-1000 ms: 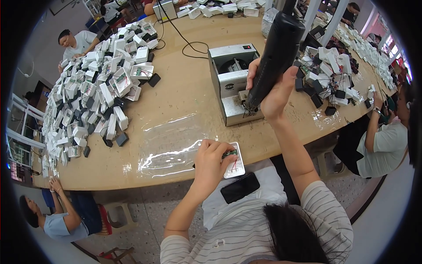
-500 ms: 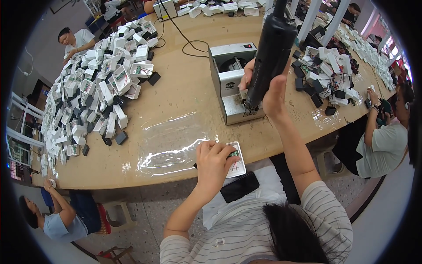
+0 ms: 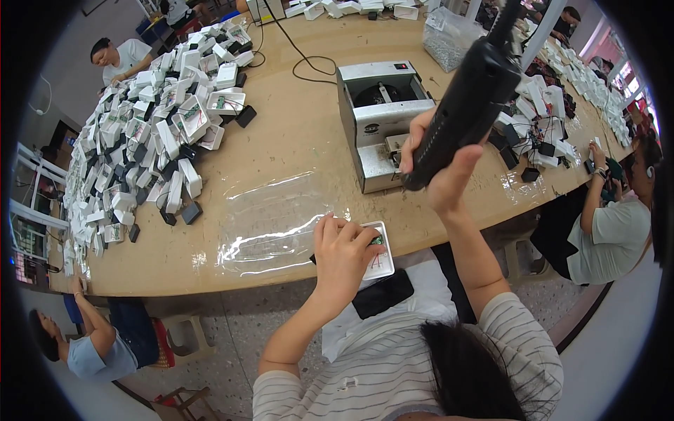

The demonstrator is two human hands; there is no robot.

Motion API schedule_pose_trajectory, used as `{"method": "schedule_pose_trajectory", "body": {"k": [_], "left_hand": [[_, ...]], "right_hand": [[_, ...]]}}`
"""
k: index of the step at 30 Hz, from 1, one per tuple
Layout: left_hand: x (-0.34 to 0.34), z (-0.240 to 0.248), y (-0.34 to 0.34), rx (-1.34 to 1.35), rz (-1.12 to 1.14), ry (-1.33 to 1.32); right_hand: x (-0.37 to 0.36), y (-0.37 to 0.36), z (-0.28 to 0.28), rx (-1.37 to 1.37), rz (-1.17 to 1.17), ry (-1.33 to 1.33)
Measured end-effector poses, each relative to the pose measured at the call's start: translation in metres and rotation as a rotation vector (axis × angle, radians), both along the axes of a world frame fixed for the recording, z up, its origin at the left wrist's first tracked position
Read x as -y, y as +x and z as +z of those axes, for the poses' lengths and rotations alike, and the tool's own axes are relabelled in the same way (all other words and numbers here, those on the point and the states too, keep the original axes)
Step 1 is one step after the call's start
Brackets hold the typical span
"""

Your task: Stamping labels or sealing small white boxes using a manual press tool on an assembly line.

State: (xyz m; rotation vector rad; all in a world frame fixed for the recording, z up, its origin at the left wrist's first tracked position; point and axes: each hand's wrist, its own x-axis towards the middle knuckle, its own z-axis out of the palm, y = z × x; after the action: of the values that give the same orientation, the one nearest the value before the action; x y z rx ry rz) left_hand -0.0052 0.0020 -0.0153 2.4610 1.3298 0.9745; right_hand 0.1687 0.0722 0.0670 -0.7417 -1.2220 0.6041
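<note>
My right hand [image 3: 453, 179] is wrapped round a black electric screwdriver [image 3: 463, 109], which is held tilted above the table. Its lower end is beside the front right of a grey metal screw feeder [image 3: 368, 133]; I cannot make out the bit or a screw on it. At the table's near edge my left hand [image 3: 340, 256] grips an open white plastic case [image 3: 382, 269]. Inside the case are a green circuit board [image 3: 377, 240] and thin red wires. My left fingers press over the board and partly hide it. Something black shows just left of that hand.
A large heap of white cases and black blocks [image 3: 161, 133] covers the table's left. More parts [image 3: 537, 133] lie at the right, near a clear bag of small pieces [image 3: 449, 42]. A black phone [image 3: 382, 293] rests on my lap. Co-workers sit at both sides.
The screwdriver in my right hand has moved right and slightly toward me, away from the front of the screw feeder. My left hand stays on the white case.
</note>
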Motion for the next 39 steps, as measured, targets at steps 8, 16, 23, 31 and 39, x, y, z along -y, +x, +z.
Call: {"method": "schedule_pose_trajectory", "body": {"k": [8, 16, 23, 31, 39], "left_hand": [[0.000, 0.003, -0.001, 0.002, -0.025, -0.020], [0.001, 0.000, -0.002, -0.025, -0.024, -0.024], [0.001, 0.001, -0.001, -0.023, -0.017, -0.031], [0.001, 0.001, -0.001, 0.002, -0.023, -0.031], [0.001, 0.001, -0.001, -0.008, -0.017, -0.024]], "right_hand": [[0.048, -0.024, -0.011, -0.071, 0.264, -0.221], [0.053, -0.028, -0.034, -0.068, 0.249, -0.276], [0.051, -0.027, -0.039, -0.077, 0.236, -0.304], [0.047, -0.028, -0.041, -0.107, 0.203, -0.305], [0.047, -0.030, -0.043, -0.119, 0.205, -0.294]]}}
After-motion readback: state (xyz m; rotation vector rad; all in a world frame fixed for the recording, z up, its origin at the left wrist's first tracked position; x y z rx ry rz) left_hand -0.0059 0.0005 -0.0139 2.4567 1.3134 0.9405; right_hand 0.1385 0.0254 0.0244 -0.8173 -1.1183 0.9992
